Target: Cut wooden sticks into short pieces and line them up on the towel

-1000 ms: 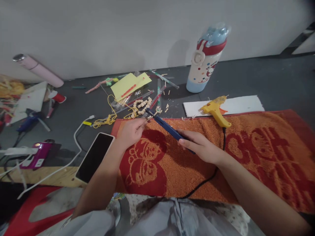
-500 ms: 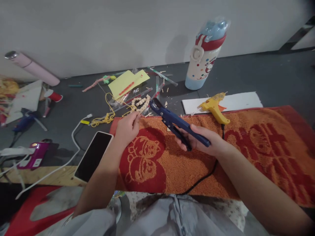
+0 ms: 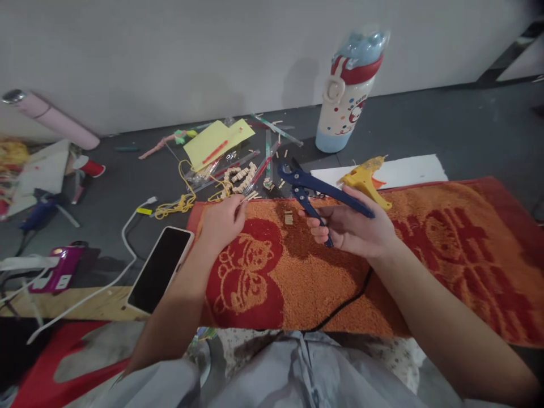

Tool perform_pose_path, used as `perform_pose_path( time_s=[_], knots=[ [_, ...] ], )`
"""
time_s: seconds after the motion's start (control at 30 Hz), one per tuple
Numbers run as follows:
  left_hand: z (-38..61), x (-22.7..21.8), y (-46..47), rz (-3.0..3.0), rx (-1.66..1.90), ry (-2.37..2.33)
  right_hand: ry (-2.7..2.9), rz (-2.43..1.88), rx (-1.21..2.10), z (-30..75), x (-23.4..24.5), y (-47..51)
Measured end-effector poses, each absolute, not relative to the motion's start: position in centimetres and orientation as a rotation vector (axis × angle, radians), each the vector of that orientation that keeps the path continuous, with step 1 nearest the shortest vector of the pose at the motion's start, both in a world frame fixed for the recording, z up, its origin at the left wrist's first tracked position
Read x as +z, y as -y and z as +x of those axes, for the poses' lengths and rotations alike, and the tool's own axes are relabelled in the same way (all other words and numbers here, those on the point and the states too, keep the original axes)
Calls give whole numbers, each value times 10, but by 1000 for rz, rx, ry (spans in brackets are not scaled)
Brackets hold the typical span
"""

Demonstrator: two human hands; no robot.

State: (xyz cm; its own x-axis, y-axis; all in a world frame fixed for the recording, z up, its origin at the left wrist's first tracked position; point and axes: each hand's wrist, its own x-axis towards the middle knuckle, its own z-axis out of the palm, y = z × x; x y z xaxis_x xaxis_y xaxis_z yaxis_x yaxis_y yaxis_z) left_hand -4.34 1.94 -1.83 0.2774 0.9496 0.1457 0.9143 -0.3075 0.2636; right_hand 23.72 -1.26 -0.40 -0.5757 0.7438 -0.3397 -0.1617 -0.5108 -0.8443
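Observation:
My right hand [image 3: 361, 226] is wrapped round a dark blue hand cutter [image 3: 327, 190], whose handles are spread and whose head points up and left over the towel's far edge. Pinched in the fingers of my left hand [image 3: 223, 224] are thin wooden sticks [image 3: 252, 196], their ends poking out to the right. Between the hands, a small row of short cut wooden pieces [image 3: 288, 217] lies on the orange and red towel [image 3: 314, 294]. Just beyond my left hand is a loop of small pale wooden pieces [image 3: 240, 178].
A yellow glue gun [image 3: 363, 178] rests across a white board [image 3: 412, 170], its black cord over the towel. Behind stands a blue and white bottle [image 3: 348, 99]. A phone [image 3: 160, 269] lies left, near a white cable [image 3: 123, 238]. Yellow paper [image 3: 208, 144] and wood scraps are scattered behind.
The cutter's handles have spread apart, and my right hand has turned and shifted slightly right. Sticks now show more clearly in my left fingers. The view has shifted a little.

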Motion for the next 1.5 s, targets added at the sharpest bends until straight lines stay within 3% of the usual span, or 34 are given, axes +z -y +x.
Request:
perform_pose_path(
  time_s=[0.37, 0.47, 0.63, 0.9, 1.23, 1.37, 1.5],
  knots=[
    [-48, -12, -21, 2219, 712, -1978, 1277, -1158, 2063, 227, -6, 29],
    [-52, -12, -23, 2153, 845, -2006, 1618, -1314, 1797, 224, -3, 34],
    [-55, -8, -24, 2119, 1011, -1856, 2203, -1524, 1080, 217, 4, 41],
    [-29, 13, -12, 2193, 652, -1551, 2445, -1525, 611, 208, -1, 50],
    [-15, 22, -20, 2521, 296, -1501, 2440, -1519, 595, 208, -3, 50],
    [-9, 24, -21, 2475, 623, -1644, 2284, -1617, 691, 211, -2, 45],
    [1, 17, -20, 2268, 890, -1698, 1877, -1679, 993, 222, -7, 34]
  ],
)
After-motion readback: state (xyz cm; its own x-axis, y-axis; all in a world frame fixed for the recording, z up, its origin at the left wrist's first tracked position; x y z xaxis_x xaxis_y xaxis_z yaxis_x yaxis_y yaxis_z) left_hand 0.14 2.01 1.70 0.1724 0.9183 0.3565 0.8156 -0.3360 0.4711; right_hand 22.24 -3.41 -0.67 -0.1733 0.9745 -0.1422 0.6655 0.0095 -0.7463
